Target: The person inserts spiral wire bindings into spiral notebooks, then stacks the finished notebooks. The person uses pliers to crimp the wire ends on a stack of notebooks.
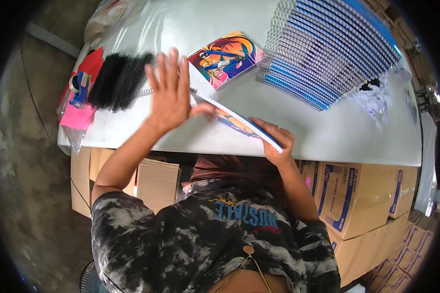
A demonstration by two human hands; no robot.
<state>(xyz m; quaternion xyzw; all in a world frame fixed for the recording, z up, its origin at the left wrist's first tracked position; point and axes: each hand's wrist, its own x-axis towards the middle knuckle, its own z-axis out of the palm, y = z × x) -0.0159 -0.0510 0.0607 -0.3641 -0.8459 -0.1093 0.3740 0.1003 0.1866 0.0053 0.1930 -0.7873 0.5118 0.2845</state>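
My right hand [278, 139] grips one end of a notebook [239, 123] with a colourful cover, held tilted on its edge above the table. My left hand [168, 93] is open, fingers stretched up and apart, its thumb at the notebook's near-left end; whether the thumb touches it I cannot tell. A thin wire coil [145, 92] runs behind that hand and shows again by the notebook's top corner. To the left lies a bundle of black spiral coils [120, 80]. Beyond the notebook, a stack of colourful-covered books [222, 52] bears blue-handled pliers [225, 63].
Rows of spiral-bound notebooks [322, 53] fill the table's far right, with white cloth scraps [374, 100] beside them. A blue tape dispenser [80, 88] and pink sheets [77, 118] lie at the left edge. Cardboard boxes [357, 195] stand under the white table [337, 139].
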